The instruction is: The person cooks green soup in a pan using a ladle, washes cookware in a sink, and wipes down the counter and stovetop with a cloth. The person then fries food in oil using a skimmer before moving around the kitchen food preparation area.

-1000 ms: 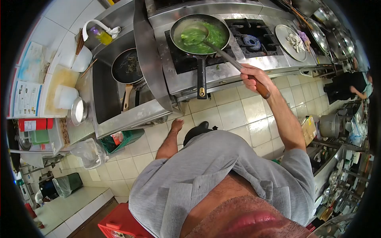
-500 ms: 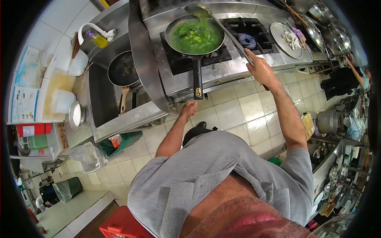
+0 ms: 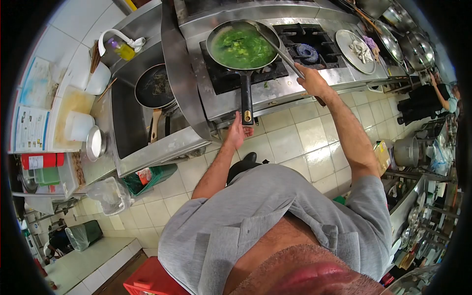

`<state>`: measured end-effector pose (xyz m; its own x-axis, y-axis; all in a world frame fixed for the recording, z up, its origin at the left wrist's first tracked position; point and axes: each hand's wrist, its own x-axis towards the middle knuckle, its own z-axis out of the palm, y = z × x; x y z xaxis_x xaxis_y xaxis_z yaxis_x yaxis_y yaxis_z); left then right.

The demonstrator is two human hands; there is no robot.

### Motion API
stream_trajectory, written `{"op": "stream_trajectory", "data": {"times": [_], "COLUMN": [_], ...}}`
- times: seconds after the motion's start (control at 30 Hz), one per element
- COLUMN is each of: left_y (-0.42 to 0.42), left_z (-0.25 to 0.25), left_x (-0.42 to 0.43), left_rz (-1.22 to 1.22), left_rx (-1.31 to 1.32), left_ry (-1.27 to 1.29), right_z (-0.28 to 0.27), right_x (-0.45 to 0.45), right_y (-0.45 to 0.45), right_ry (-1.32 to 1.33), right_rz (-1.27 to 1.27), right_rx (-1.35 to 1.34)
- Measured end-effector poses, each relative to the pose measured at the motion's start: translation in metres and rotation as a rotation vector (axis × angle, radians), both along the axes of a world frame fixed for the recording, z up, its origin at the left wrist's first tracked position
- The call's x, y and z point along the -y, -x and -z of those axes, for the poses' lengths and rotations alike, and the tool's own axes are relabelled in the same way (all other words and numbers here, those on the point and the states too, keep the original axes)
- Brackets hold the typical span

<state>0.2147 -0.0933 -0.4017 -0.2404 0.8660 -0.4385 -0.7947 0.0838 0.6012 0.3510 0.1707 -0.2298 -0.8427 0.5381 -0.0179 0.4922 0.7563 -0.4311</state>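
Observation:
On the left part of the stove sits a frying pan [image 3: 213,53] holding green leafy pieces in green liquid [image 3: 244,46], its black handle [image 3: 246,98] pointing toward me. My right hand [image 3: 314,82] is closed round the long shaft of a metal ladle [image 3: 282,55], whose bowl end reaches into the liquid at the pan's far right and is mostly hidden. Just at the end of the pan handle is my left hand [image 3: 238,132], open, with thumb up and fingers apart. Whether it touches the handle I cannot tell.
Right of the pan are a burner [image 3: 307,53] and an oval metal plate [image 3: 355,51] with pale pieces on it. At left, a second dark pan [image 3: 153,86] lies in the steel sink [image 3: 129,118] below a white tap [image 3: 118,37]. Another person [image 3: 427,101] stands far right.
The ladle has come down from above the pan's far edge into the liquid, and the stream from it is gone. My left hand has opened from a fist and risen to the handle's end.

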Motion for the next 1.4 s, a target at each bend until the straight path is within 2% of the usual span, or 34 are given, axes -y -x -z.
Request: {"op": "stream_trajectory", "data": {"times": [0.1, 0.17, 0.3, 0.37, 0.47, 0.57, 0.67, 0.7, 0.77, 0.87, 1.07, 1.4], "left_y": [-0.002, -0.001, 0.001, -0.003, -0.003, -0.004, -0.006, -0.007, -0.009, -0.011, -0.01, -0.01], "left_z": [0.009, 0.011, -0.001, -0.022, -0.048, -0.048, -0.049, -0.05, -0.054, -0.053, -0.05, -0.048], "left_x": [0.006, 0.006, 0.003, 0.0, -0.008, -0.019, -0.022, -0.023, -0.023, -0.025, -0.023, -0.021], "left_rz": [0.004, 0.033, 0.025, -0.068, -0.062, -0.047, -0.022, -0.021, -0.039, -0.053, -0.031, 0.011], "left_rx": [0.001, -0.031, -0.009, 0.063, 0.015, -0.038, -0.092, -0.093, -0.097, -0.106, -0.125, -0.171], "left_ry": [0.033, 0.069, 0.061, -0.031, -0.133, -0.108, -0.07, -0.07, -0.085, -0.075, -0.062, -0.055], "right_z": [-0.007, -0.018, -0.035, -0.048, -0.087, -0.104, -0.107, -0.104, -0.089, -0.053, -0.009, 0.016], "right_x": [0.013, 0.02, 0.012, 0.027, 0.055, 0.073, 0.085, 0.088, 0.095, 0.096, 0.079, 0.05], "right_y": [-0.003, -0.008, -0.03, -0.05, -0.077, -0.1, -0.106, -0.105, -0.1, -0.093, -0.051, -0.004], "right_ry": [0.021, -0.096, -0.2, -0.127, 0.034, 0.125, -0.014, -0.013, -0.262, -0.313, -0.31, -0.287], "right_rz": [-0.006, -0.011, -0.095, -0.117, -0.139, -0.158, -0.169, -0.168, -0.162, -0.123, -0.083, -0.029], "right_rx": [0.054, 0.205, 0.163, -0.036, -0.016, 0.057, 0.194, 0.193, 0.317, 0.336, 0.235, 0.196]}}
